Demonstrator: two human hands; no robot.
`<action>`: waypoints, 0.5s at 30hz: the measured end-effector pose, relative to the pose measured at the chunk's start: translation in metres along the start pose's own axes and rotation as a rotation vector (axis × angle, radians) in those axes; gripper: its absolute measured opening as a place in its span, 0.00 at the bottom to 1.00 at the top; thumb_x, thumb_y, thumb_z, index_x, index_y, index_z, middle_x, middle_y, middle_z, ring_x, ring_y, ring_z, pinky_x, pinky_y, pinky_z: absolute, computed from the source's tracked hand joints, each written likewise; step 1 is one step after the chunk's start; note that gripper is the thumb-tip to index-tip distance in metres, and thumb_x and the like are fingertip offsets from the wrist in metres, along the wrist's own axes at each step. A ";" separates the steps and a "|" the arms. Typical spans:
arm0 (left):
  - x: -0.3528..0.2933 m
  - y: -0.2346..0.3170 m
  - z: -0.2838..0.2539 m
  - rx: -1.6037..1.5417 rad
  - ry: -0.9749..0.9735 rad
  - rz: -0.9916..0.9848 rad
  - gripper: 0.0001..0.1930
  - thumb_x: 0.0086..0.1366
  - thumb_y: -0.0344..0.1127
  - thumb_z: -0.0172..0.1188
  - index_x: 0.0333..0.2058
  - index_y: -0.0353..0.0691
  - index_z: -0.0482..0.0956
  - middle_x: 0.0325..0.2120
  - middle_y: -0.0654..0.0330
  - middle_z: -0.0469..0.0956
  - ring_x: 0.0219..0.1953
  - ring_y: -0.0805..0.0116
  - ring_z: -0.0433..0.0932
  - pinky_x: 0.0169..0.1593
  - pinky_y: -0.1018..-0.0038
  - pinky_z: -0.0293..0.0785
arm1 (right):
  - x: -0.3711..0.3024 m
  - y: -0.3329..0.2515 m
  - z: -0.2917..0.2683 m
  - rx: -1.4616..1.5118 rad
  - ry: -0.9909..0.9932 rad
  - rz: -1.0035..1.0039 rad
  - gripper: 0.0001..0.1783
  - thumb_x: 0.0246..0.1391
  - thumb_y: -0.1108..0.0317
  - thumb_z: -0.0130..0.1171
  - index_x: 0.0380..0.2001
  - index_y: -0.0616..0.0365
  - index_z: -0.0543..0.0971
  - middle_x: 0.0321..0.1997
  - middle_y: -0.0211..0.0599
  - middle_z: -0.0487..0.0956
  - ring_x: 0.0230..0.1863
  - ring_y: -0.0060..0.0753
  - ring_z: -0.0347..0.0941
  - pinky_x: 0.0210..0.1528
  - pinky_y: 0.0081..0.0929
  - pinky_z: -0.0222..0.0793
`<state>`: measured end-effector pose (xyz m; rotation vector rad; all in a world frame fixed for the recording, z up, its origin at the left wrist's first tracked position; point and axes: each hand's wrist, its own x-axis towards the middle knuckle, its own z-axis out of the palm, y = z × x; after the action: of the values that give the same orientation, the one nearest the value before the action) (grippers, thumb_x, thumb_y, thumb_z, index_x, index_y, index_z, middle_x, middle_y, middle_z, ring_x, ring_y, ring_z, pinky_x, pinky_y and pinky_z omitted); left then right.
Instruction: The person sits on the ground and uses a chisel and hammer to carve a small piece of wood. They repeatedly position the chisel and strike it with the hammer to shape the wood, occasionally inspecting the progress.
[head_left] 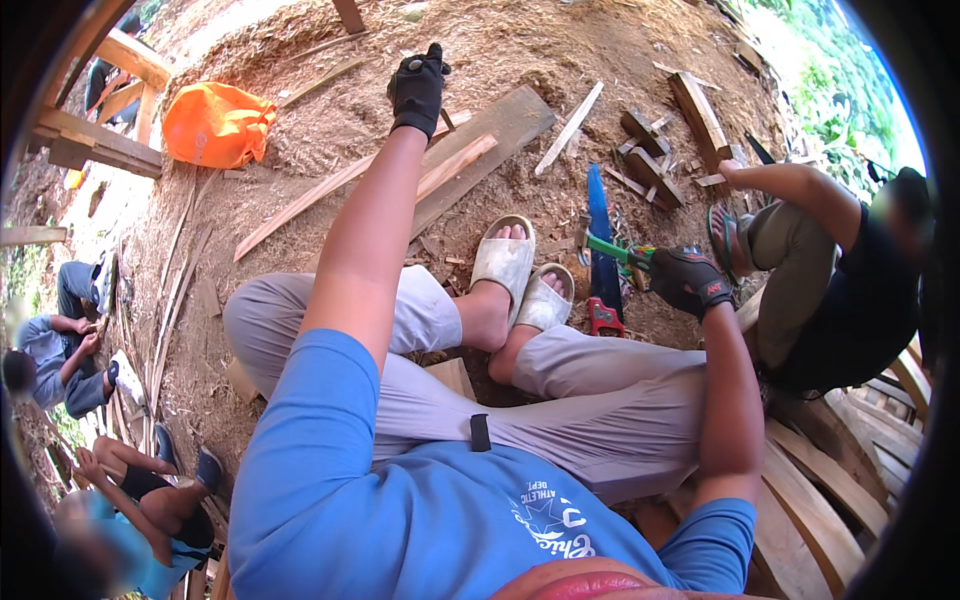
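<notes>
My right hand (686, 280), in a black glove, is closed round the handle of a green hammer (615, 250). The hammer's metal head points left, just above a handsaw (600, 235) with a blue blade and red handle that lies on the ground. My left hand (418, 92), also gloved in black, is stretched far forward over the ground. One finger sticks out and the others look curled in, with nothing visible in them. Below that hand lie a wide grey plank (500, 135) and a narrow, paler wood strip (456, 168).
Wooden blocks (648, 150) and a beam (700, 110) lie ahead right; a co-worker's hand (733, 172) touches wood there. An orange bag (218, 125) sits at far left beside a timber frame (100, 140). Two people sit at left. Curved boards (815, 490) lie at lower right.
</notes>
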<state>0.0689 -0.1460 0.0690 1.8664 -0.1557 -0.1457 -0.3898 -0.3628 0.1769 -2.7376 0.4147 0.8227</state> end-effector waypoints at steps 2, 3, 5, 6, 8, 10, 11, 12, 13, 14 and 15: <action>-0.021 0.020 0.019 0.051 0.015 0.031 0.25 0.70 0.58 0.63 0.26 0.42 0.84 0.19 0.63 0.82 0.22 0.70 0.77 0.30 0.65 0.72 | 0.000 -0.002 -0.003 -0.020 -0.048 0.076 0.14 0.58 0.57 0.60 0.40 0.55 0.81 0.39 0.52 0.85 0.40 0.58 0.83 0.43 0.51 0.77; -0.015 0.010 0.025 0.071 0.020 0.046 0.25 0.70 0.60 0.63 0.26 0.43 0.84 0.19 0.60 0.82 0.23 0.64 0.79 0.32 0.63 0.73 | 0.002 -0.007 -0.009 -0.040 -0.073 0.089 0.14 0.58 0.57 0.60 0.40 0.55 0.82 0.39 0.53 0.85 0.41 0.58 0.83 0.43 0.52 0.77; -0.002 -0.010 0.040 0.114 0.023 0.076 0.26 0.69 0.62 0.63 0.25 0.43 0.84 0.19 0.55 0.82 0.26 0.54 0.81 0.37 0.59 0.76 | 0.004 -0.003 -0.010 -0.025 0.003 0.046 0.10 0.59 0.61 0.59 0.38 0.55 0.81 0.35 0.52 0.84 0.37 0.60 0.81 0.40 0.52 0.75; -0.002 -0.018 0.045 0.208 0.069 0.172 0.26 0.69 0.62 0.62 0.25 0.43 0.83 0.18 0.56 0.80 0.27 0.52 0.81 0.37 0.58 0.76 | 0.005 -0.003 -0.011 -0.015 0.041 0.025 0.08 0.60 0.63 0.58 0.36 0.54 0.81 0.33 0.51 0.83 0.36 0.61 0.80 0.39 0.53 0.73; -0.012 -0.016 0.050 0.158 -0.019 0.092 0.26 0.69 0.62 0.62 0.26 0.44 0.83 0.19 0.56 0.81 0.27 0.53 0.81 0.37 0.58 0.76 | 0.002 -0.003 -0.016 0.010 -0.012 0.075 0.12 0.59 0.59 0.59 0.38 0.56 0.82 0.36 0.52 0.84 0.39 0.60 0.82 0.43 0.52 0.76; -0.022 -0.014 0.044 0.000 -0.064 0.068 0.26 0.70 0.61 0.62 0.25 0.45 0.83 0.18 0.58 0.81 0.26 0.57 0.81 0.36 0.59 0.75 | 0.001 -0.006 -0.023 0.019 -0.021 0.073 0.14 0.59 0.58 0.59 0.39 0.57 0.82 0.38 0.53 0.85 0.41 0.59 0.83 0.45 0.52 0.77; -0.023 -0.016 0.038 0.026 -0.055 0.074 0.25 0.70 0.61 0.63 0.25 0.45 0.83 0.18 0.59 0.81 0.25 0.58 0.80 0.35 0.59 0.75 | 0.001 -0.006 -0.025 0.020 -0.007 0.048 0.14 0.59 0.58 0.59 0.39 0.57 0.82 0.37 0.52 0.85 0.42 0.59 0.83 0.45 0.51 0.77; -0.024 -0.018 0.031 0.052 -0.044 0.080 0.25 0.70 0.60 0.63 0.24 0.44 0.82 0.18 0.60 0.81 0.24 0.59 0.79 0.34 0.60 0.75 | 0.002 -0.006 -0.027 0.021 0.008 0.023 0.14 0.59 0.58 0.59 0.38 0.57 0.82 0.37 0.52 0.85 0.42 0.59 0.83 0.45 0.51 0.77; -0.027 -0.020 0.025 0.079 -0.032 0.085 0.25 0.70 0.59 0.64 0.24 0.44 0.82 0.18 0.60 0.80 0.23 0.61 0.79 0.34 0.61 0.74 | 0.002 -0.006 -0.030 0.033 0.022 0.011 0.13 0.59 0.59 0.59 0.39 0.57 0.82 0.36 0.53 0.84 0.40 0.59 0.82 0.43 0.51 0.76; -0.036 -0.014 0.021 0.045 -0.057 0.030 0.23 0.70 0.57 0.65 0.25 0.43 0.82 0.18 0.63 0.80 0.23 0.66 0.78 0.32 0.65 0.74 | 0.003 -0.005 -0.029 0.052 0.027 0.006 0.12 0.59 0.61 0.59 0.39 0.56 0.82 0.34 0.53 0.83 0.38 0.60 0.81 0.41 0.51 0.75; -0.047 -0.007 0.019 0.036 -0.078 0.025 0.23 0.70 0.56 0.65 0.26 0.43 0.82 0.18 0.64 0.80 0.22 0.68 0.78 0.32 0.66 0.74 | 0.001 -0.005 -0.029 0.068 0.033 0.006 0.11 0.58 0.62 0.59 0.39 0.56 0.81 0.32 0.53 0.82 0.36 0.61 0.79 0.40 0.51 0.73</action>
<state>0.0196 -0.1533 0.0578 1.8944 -0.2361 -0.2000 -0.3737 -0.3677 0.2004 -2.6922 0.4496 0.7519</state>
